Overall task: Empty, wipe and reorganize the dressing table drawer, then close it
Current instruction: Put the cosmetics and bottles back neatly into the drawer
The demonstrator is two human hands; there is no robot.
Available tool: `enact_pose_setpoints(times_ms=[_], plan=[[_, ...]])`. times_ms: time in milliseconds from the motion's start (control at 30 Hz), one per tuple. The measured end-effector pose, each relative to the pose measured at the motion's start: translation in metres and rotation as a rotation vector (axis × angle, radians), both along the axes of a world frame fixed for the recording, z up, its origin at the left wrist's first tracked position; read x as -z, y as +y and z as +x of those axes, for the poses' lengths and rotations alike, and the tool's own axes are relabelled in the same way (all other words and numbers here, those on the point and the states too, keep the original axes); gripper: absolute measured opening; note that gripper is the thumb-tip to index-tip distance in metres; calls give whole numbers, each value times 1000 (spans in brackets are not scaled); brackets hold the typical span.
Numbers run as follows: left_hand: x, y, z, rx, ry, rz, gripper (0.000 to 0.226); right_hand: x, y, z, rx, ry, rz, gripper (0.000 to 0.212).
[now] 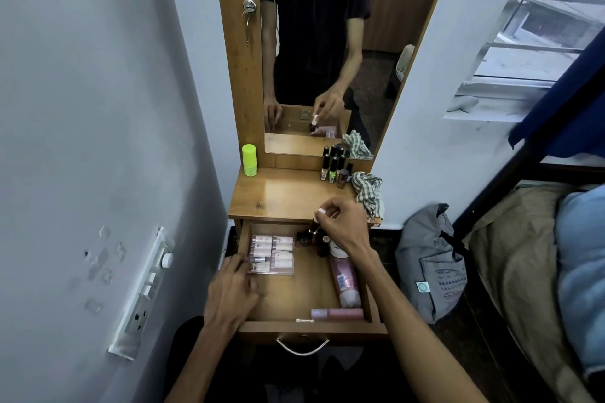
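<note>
Wooden drawer (pixel 288 298): stood open.
Right hand (pixel 343 226): pinched a dark bottle (pixel 315 229) above the drawer's far right corner.
Left hand (pixel 234 288): fingers loose, resting on the drawer's left wall.

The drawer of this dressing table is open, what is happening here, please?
A person stands at the dressing table with its drawer pulled out. The right hand pinches a small dark bottle with a white cap at the drawer's back edge, beside other dark bottles. The left hand rests on the drawer's left side, touching a row of pink tubes. Two pink bottles lie along the right and front. On the tabletop stand nail polish bottles, a green container and a checked cloth.
</note>
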State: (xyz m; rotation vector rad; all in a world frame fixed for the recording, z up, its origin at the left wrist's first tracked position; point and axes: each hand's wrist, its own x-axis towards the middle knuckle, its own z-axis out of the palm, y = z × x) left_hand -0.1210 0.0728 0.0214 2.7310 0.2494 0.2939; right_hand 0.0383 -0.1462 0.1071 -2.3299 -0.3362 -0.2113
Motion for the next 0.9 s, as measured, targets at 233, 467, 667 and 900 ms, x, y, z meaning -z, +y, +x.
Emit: enact_pose_setpoints(times_ms=[233,467,667,900], plan=[[0,-2,-1,-2,8,-10,33,36,4,-13,14,179,-224,12],[1,0,0,-6,14,-6,30,51,13,-11,34,193,-336,15],[2,0,0,-5,12,-13,31,57,12,-11,43,168,-369,17],[4,1,0,2,12,-15,30,51,5,-11,44,132,-328,20]])
